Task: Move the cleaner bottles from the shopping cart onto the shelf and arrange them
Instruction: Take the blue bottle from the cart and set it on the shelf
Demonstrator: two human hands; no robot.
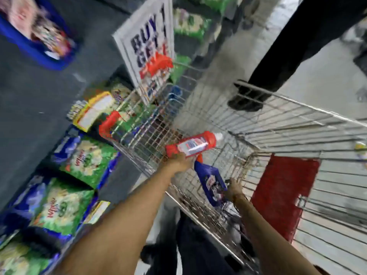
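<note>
The picture is blurred by motion. A red cleaner bottle (193, 144) with a white cap lies sideways over the wire shopping cart (278, 124), and my left hand (179, 160) grips its base. Just below it a blue cleaner bottle (211, 183) with an orange cap hangs inside the cart, held from the right by my right hand (235, 187). The shelf (49, 108) stands to the left of the cart.
Green and blue detergent packs (87, 159) fill the shelf's lower tiers. A white "BUY 1 GET 1" sign (148, 42) hangs over the cart's far end. A red panel (282, 193) lines the cart's near side. Another person's dark trouser leg and shoe (248, 100) stand beyond the cart.
</note>
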